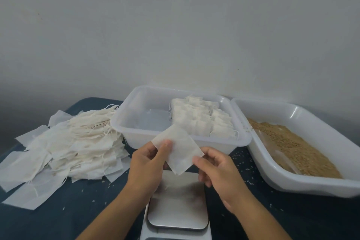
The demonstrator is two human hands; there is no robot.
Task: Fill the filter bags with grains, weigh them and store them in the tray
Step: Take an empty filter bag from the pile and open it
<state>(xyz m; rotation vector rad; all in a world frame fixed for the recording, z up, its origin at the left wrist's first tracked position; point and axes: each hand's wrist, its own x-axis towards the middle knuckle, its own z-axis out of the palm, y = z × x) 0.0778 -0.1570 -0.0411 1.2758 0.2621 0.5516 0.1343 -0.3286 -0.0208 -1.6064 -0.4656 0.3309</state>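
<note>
My left hand (147, 161) and right hand (216, 167) pinch one flat white square filter bag (180, 149) by its edges, fingers clamped, above the steel scale (177, 200).

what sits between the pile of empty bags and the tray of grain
In the head view, the clear tray holding filled bags sits between the empty-bag pile and the grain tray.

Two hands (148, 161) (218, 169) present, one loose bag (178, 152). Two white trays (124, 128) (303, 183), one scale (178, 200). One bag pile (64, 146) at nine o'clock.
</note>
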